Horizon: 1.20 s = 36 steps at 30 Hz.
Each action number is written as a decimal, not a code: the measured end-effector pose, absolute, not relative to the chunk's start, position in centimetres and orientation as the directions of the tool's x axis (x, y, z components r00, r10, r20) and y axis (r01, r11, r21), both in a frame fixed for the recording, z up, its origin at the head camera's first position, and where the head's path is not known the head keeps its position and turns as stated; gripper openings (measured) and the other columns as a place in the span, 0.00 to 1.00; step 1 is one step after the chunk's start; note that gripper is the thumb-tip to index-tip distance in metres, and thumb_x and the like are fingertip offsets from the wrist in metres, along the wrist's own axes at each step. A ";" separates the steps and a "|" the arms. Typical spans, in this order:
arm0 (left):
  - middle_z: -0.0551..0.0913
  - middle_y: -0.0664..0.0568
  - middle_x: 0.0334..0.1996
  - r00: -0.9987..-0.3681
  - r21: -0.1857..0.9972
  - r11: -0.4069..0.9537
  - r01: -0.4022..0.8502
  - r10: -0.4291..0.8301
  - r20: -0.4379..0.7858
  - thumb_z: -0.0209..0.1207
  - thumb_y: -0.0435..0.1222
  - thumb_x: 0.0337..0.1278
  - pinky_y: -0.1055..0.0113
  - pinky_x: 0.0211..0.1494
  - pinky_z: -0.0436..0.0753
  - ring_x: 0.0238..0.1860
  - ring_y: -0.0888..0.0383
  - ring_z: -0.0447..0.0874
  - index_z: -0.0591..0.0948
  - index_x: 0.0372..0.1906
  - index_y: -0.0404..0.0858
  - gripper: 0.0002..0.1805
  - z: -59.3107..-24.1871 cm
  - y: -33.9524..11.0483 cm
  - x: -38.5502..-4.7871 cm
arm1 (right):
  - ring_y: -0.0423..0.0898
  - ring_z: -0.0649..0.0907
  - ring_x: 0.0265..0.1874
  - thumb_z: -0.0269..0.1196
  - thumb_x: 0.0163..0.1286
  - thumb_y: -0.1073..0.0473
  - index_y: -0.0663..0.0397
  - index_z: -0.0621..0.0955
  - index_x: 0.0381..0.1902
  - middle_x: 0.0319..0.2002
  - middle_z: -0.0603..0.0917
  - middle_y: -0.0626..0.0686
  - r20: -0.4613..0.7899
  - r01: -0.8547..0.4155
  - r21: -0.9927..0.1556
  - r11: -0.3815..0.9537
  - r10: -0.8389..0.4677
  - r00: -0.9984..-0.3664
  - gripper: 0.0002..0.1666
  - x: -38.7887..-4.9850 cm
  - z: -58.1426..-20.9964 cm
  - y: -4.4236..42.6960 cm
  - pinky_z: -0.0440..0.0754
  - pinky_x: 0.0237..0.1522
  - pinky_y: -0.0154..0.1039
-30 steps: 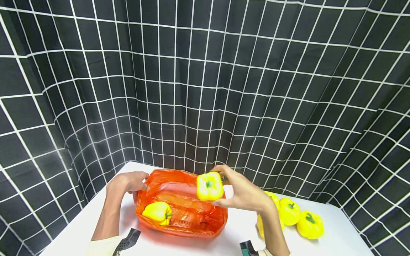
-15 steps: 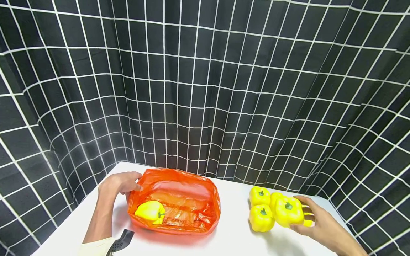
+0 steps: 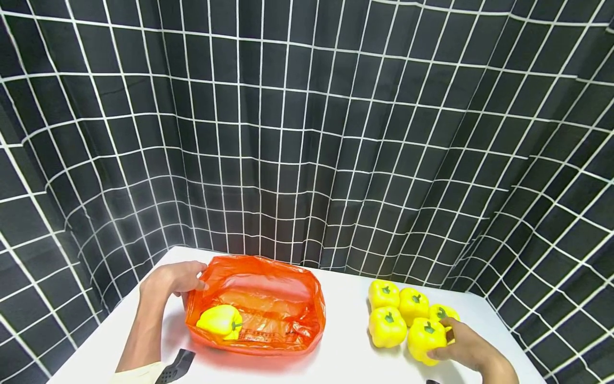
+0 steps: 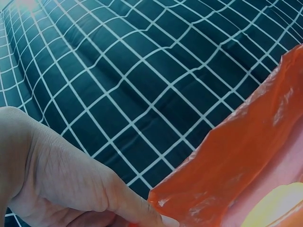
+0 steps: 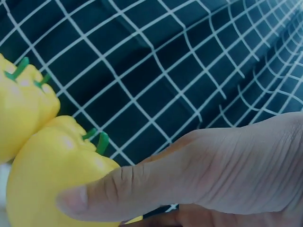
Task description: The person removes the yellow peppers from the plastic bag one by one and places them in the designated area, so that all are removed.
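Observation:
My left hand [image 3: 169, 278] pinches the left rim of an open red plastic bag [image 3: 268, 304]. In the left wrist view, the thumb and fingers of that hand [image 4: 80, 182] meet at the bag's edge. One yellow bell pepper [image 3: 218, 320] lies on its side in the bag's left part. Over on the right, my right hand [image 3: 467, 344] grips the front right yellow bell pepper [image 3: 424, 337], stem up, beside several others. The right wrist view shows my thumb across this pepper [image 5: 52, 170]; the other fingers are mostly hidden.
Further yellow bell peppers [image 3: 386, 326] stand close together on the white table [image 3: 345, 320], right of the bag. A dark curtain [image 3: 297, 133] with a white grid surrounds the table's back and sides.
My right hand has moved from above the bag to the right side, carrying the yellow bell pepper down to the others. My left hand keeps its hold on the bag's rim.

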<state>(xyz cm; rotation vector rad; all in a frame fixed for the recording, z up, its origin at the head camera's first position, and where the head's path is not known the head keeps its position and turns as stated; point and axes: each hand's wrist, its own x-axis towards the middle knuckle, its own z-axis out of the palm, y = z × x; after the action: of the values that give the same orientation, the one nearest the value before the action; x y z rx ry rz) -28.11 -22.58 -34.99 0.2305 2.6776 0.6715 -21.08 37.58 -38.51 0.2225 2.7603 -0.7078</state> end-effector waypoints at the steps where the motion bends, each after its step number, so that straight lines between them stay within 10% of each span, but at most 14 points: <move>1: 0.87 0.50 0.30 -0.918 0.484 0.872 0.064 0.242 -0.315 0.63 0.34 0.68 0.50 0.46 0.88 0.26 0.55 0.88 0.78 0.58 0.33 0.18 -35.0 -22.6 -28.1 | 0.60 0.83 0.47 0.78 0.58 0.55 0.86 0.66 0.63 0.47 0.83 0.69 -0.312 0.222 -0.449 0.865 0.081 -0.946 0.50 -21.2 -38.7 37.5 0.81 0.59 0.67; 36: 0.87 0.51 0.36 -0.917 0.490 0.870 0.061 0.243 -0.317 0.64 0.34 0.68 0.49 0.48 0.89 0.30 0.56 0.87 0.78 0.61 0.32 0.20 -34.9 -22.8 -28.2 | 0.81 0.72 0.60 0.78 0.60 0.49 0.78 0.53 0.66 0.61 0.64 0.86 -0.362 0.327 -0.401 0.855 0.181 -0.915 0.59 -20.9 -37.5 36.9 0.74 0.65 0.75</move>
<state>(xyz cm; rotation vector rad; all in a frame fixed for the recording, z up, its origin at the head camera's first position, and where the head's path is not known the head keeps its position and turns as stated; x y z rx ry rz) -28.20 -22.82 -34.93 0.2255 2.6693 0.6821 -20.87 36.87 -37.51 0.3824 2.7186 -0.6677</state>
